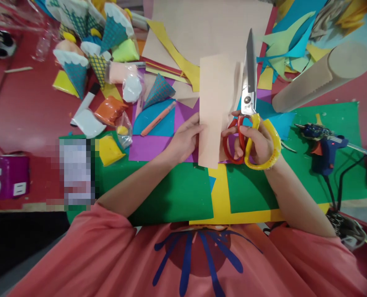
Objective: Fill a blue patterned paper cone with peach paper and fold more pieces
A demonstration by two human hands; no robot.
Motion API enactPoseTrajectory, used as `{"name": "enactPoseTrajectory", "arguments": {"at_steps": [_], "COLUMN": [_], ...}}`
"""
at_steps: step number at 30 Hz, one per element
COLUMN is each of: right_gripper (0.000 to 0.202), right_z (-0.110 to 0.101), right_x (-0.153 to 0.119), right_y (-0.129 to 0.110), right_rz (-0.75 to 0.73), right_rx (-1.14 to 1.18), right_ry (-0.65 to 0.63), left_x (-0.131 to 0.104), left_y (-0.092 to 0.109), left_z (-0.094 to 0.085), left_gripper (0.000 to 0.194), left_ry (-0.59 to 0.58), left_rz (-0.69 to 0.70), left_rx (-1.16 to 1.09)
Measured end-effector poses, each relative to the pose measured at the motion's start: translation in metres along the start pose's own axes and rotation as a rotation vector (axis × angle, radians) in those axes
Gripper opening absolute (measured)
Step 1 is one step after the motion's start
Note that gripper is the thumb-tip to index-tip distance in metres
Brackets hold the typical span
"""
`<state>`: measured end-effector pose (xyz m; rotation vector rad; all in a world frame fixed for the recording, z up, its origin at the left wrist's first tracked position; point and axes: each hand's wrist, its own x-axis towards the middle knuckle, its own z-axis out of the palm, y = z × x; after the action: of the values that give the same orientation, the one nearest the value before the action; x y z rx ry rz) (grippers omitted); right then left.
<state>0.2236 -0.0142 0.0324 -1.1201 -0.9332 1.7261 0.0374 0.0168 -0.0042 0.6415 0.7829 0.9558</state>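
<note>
A tall strip of pale beige paper [210, 107] stands upright in front of me, with a narrower curled beige piece [236, 84] just right of it. My left hand [185, 138] pinches the strip's left edge. Large scissors [248, 97], with one red and one yellow handle, are in my right hand [257, 142]. Their blades look closed and point away from me, beside the curled piece. Some fingers of my right hand pass through the handles, and others reach toward the strip's right edge; whether they touch the paper is hard to tell.
Green sheets [171, 189] lie nearest me. At right are a blue glue gun [325, 152] and a beige paper roll [319, 76]. Paper cones [74, 70], clay packets [111, 110] and a marker [86, 103] lie left. A large beige sheet [214, 29] lies beyond.
</note>
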Motion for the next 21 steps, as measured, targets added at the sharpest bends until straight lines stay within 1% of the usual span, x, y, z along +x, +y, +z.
{"name": "enactPoseTrajectory", "arguments": {"at_steps": [3, 6, 8, 11, 15, 16, 18, 21], "right_gripper": [0.03, 0.032, 0.033, 0.03, 0.028, 0.029, 0.03, 0.032], "right_z": [0.0031, 0.005, 0.0053, 0.0043, 0.0011, 0.0008, 0.0014, 0.0051], "right_x": [-0.0052, -0.0061, -0.0043, -0.0006, 0.0017, 0.0016, 0.0005, -0.0022], "right_y": [-0.0024, -0.0009, 0.0016, 0.0036, 0.0011, 0.0004, -0.0001, 0.0019], "right_rz": [0.005, -0.017, -0.034, -0.031, 0.009, 0.029, 0.061, 0.079], "right_rx": [0.01, 0.019, -0.004, -0.043, -0.03, -0.024, -0.019, -0.025], "right_ry": [-0.012, 0.014, 0.054, 0.139, 0.241, 0.237, 0.189, 0.11], "left_x": [0.0009, 0.0003, -0.001, -0.0023, -0.0005, 0.0, 0.0001, -0.0017], "left_y": [0.0045, 0.0072, 0.0073, 0.0064, 0.0066, 0.0068, 0.0064, 0.0032], "left_z": [0.005, 0.008, 0.0089, 0.0073, 0.0028, 0.0021, 0.0023, 0.0053], "left_gripper": [0.042, 0.041, 0.04, 0.036, 0.036, 0.036, 0.037, 0.035], "left_ry": [0.042, 0.068, 0.057, 0.05, 0.139, 0.146, 0.127, 0.024], "left_rz": [-0.022, -0.047, -0.086, -0.118, -0.097, -0.098, -0.12, -0.134], "left_rx": [-0.103, -0.212, -0.262, -0.285, -0.255, -0.239, -0.19, -0.086]}}
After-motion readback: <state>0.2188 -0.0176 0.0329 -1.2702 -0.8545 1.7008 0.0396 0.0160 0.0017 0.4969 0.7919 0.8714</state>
